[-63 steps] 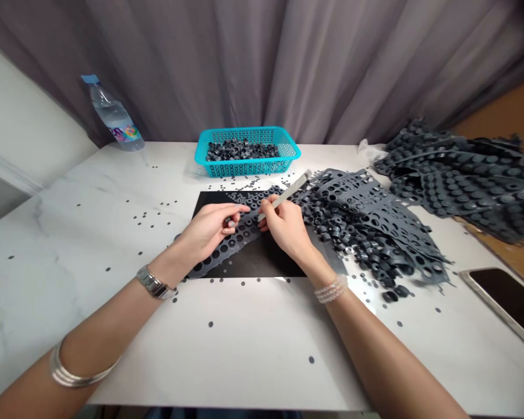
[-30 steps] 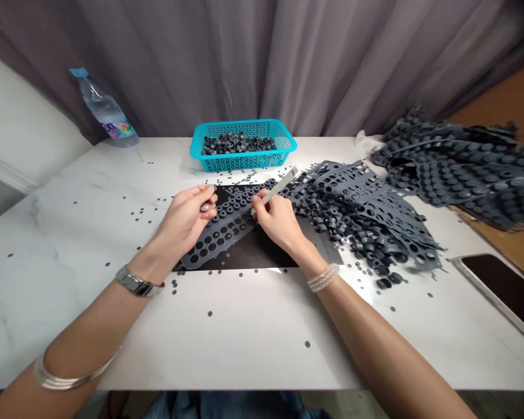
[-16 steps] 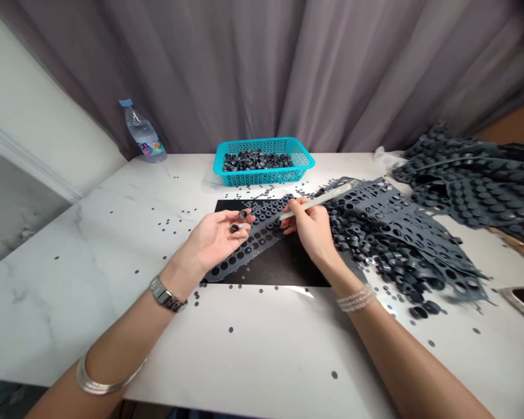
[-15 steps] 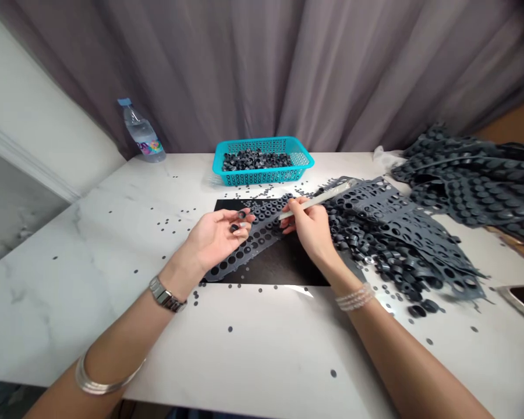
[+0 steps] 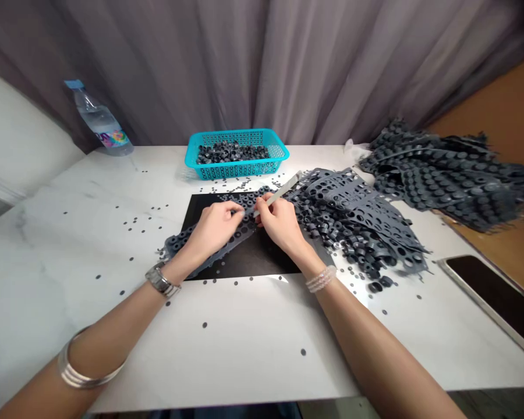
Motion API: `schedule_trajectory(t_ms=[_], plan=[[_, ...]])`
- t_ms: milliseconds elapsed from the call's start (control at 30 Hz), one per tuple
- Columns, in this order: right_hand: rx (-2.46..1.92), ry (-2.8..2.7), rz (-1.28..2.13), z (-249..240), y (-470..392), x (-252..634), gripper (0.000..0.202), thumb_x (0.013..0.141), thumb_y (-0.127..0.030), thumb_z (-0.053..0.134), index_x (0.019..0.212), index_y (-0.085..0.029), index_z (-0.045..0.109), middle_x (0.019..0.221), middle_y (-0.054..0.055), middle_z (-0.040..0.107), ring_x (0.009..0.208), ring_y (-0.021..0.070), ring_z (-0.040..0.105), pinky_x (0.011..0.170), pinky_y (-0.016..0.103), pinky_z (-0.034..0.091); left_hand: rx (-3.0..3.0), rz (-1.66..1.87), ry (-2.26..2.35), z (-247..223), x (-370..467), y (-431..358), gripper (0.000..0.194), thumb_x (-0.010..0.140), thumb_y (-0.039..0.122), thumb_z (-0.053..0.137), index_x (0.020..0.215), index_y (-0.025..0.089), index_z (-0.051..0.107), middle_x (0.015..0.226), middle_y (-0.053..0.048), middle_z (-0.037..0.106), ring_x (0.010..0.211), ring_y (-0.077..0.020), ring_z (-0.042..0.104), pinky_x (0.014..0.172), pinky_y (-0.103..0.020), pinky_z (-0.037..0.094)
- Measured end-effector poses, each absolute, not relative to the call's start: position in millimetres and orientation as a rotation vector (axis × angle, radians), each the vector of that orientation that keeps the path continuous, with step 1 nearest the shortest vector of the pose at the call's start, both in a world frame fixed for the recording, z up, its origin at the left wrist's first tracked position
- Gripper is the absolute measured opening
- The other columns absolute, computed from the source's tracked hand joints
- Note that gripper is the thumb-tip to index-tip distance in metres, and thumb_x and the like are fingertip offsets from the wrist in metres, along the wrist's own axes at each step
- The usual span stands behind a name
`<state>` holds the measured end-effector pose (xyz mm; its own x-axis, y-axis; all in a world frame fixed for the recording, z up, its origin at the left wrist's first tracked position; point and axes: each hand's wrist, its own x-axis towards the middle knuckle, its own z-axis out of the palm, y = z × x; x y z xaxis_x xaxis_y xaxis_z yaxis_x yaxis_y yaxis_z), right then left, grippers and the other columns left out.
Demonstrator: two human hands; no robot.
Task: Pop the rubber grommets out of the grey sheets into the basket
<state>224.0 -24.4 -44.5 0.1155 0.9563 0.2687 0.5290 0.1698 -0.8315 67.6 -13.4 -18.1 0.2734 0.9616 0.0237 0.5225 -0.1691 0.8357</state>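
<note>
Left hand [image 5: 216, 226] over a perforated sheet [image 5: 243, 234]; right hand [image 5: 280, 222] grasping a pale flat tool [image 5: 284, 187]; basket [image 5: 240, 170] of black rings [image 5: 231, 153] at the far edge of the tabletop [image 5: 253, 331]; bottle [image 5: 99, 121] at its far left corner.

Hands [image 5: 216, 226] [image 5: 280, 223] close together; fingers [image 5: 234, 207] curled

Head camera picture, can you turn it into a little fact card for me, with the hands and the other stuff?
Left hand: over the dark holed strip; its grip is hidden
Right hand: holding a pale stick
Basket: turquoise, with dark rings inside
Holed sheets: right of the hands
Bottle: back left
Phone: far right
</note>
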Motion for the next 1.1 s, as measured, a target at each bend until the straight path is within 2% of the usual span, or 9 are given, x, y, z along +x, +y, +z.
schedule_trajectory(t_ms=[133, 367, 567, 667, 833, 1100], plan=[[-1.488, -1.578, 0.557, -42.5, -25.9, 222.9, 0.026, 0.093, -0.027, 0.043, 0.071, -0.021, 0.056, 0.061, 0.002, 0.063, 0.061, 0.0173, 0.064, 0.063, 0.025, 0.044, 2.368, 0.522, 1.496, -24.4, 77.2, -11.2, 0.026, 0.081, 0.023, 0.061, 0.102, 0.014, 0.074, 0.059, -0.001, 0.057, 0.058, -0.0176, 0.051, 0.06, -0.031, 0.033], [-1.51, -1.641, 0.47, -43.5, -26.4, 222.7, 0.027, 0.094, -0.027, 0.041, 0.073, -0.02, 0.057, 0.062, 0.002, 0.063, 0.061, 0.017, 0.063, 0.061, 0.024, 0.039, 2.457, 0.452, 1.546, -33.5, 79.3, -9.8, 0.024, 0.085, 0.024, 0.056, 0.1, 0.014, 0.072, 0.068, -0.005, 0.065, 0.061, -0.0191, 0.056, 0.059, -0.031, 0.03], [-1.586, -1.733, 0.313, -45.3, -27.0, 216.6, 0.025, 0.095, -0.026, 0.038, 0.082, -0.02, 0.059, 0.066, 0.003, 0.064, 0.062, 0.0183, 0.062, 0.061, 0.026, 0.036, 2.474, 0.529, 1.533, -34.3, 80.0, -10.6, 0.02, 0.086, 0.021, 0.054, 0.088, 0.015, 0.072, 0.063, -0.005, 0.062, 0.057, -0.018, 0.054, 0.056, -0.03, 0.029], [-1.619, -1.741, 0.287, -45.0, -26.2, 215.2, 0.024, 0.095, -0.025, 0.039, 0.082, -0.02, 0.059, 0.067, 0.004, 0.065, 0.062, 0.0196, 0.062, 0.061, 0.027, 0.034, 2.382, 0.671, 1.465, -35.9, 75.3, -13.0, 0.019, 0.084, 0.018, 0.055, 0.08, 0.016, 0.073, 0.054, -0.001, 0.056, 0.052, -0.0152, 0.049, 0.056, -0.029, 0.03], [-1.606, -1.686, 0.377, -43.7, -24.7, 216.2, 0.025, 0.093, -0.024, 0.04, 0.075, -0.02, 0.058, 0.066, 0.004, 0.065, 0.064, 0.0192, 0.062, 0.063, 0.027, 0.036, 2.061, 0.877, 1.514, -41.8, 66.4, -22.1, 0.016, 0.081, 0.027, 0.062, 0.08, 0.016, 0.073, 0.046, 0.006, 0.042, 0.046, -0.0115, 0.039, 0.05, -0.026, 0.027], [-1.464, -1.611, 0.583, -43.9, -26.3, 223.6, 0.029, 0.094, -0.031, 0.04, 0.072, -0.021, 0.057, 0.059, 0.0, 0.061, 0.062, 0.016, 0.062, 0.063, 0.024, 0.041, 2.267, 0.731, 1.511, -41.9, 71.1, -15.1, 0.014, 0.081, 0.02, 0.062, 0.083, 0.016, 0.075, 0.05, 0.003, 0.054, 0.05, -0.0138, 0.047, 0.056, -0.027, 0.033]])
